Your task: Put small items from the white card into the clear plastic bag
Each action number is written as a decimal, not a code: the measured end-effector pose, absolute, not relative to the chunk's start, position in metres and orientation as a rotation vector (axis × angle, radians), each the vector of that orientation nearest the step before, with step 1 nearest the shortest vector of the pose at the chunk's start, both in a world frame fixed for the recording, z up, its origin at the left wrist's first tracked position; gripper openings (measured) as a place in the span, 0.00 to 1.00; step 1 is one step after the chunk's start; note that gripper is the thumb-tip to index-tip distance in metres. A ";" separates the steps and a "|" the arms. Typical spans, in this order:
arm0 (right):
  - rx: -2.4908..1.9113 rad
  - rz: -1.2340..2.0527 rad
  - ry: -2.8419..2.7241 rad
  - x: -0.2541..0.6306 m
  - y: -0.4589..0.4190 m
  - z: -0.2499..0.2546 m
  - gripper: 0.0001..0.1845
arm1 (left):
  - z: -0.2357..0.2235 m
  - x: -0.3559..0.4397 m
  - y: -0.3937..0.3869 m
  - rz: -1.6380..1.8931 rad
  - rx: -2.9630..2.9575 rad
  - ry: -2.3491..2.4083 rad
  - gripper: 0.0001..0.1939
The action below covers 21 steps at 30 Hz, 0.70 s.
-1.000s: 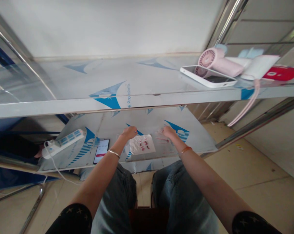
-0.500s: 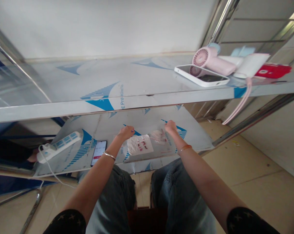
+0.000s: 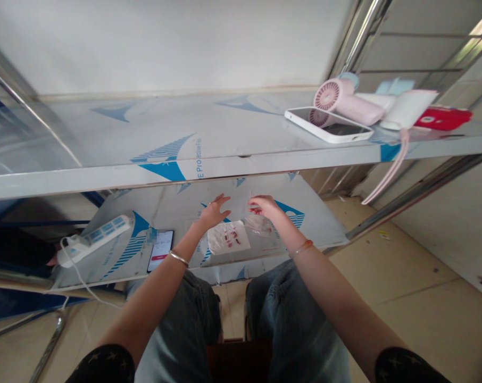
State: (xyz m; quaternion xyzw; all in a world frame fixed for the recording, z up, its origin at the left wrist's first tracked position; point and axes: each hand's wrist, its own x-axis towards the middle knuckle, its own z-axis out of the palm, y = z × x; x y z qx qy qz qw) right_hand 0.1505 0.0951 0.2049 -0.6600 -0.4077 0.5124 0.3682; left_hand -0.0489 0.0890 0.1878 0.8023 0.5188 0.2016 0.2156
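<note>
Left hand [image 3: 215, 211]: fingers just spread apart, looks free
Right hand [image 3: 260, 205]: swung left, we're pinching a thin pale sliver [image 3: 250, 194], seemingly
White rectangular sheet [image 3: 217, 242]: nearer us, right beside left hand

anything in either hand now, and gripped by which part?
Right hand: seems to pinch a thin pale strip, apparently by its lower end; too small to identify. Left hand: open, no held thing visible.
</note>
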 end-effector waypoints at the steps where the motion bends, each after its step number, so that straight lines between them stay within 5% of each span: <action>1: -1.650 1.376 -1.053 0.143 0.090 0.211 0.02 | 0.189 -0.046 0.089 0.606 2.213 1.407 0.30; 5: -1.449 1.611 -1.061 0.119 0.073 0.225 0.03 | 0.194 -0.039 0.092 0.755 2.091 1.256 0.30; 21: -1.389 1.704 -1.369 0.117 0.070 0.224 0.03 | 0.210 -0.055 0.093 0.679 1.698 1.103 0.21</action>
